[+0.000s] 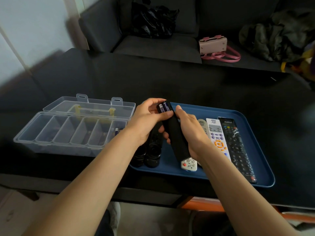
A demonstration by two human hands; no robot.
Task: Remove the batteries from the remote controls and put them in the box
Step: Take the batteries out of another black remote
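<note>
We hold a black remote (175,137) face down over the blue tray (252,120): right hand (189,132) wraps its body, left hand (150,116) pinches the two exposed batteries (164,107). Pried too hard, they could spring loose and miss the clear box (68,132) just left.

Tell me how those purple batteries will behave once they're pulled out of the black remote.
The purple batteries are smooth cylinders, so probably slippery and apt to roll on a flat surface. They look rigid. The clear box has walled compartments that should stop them rolling.
</note>
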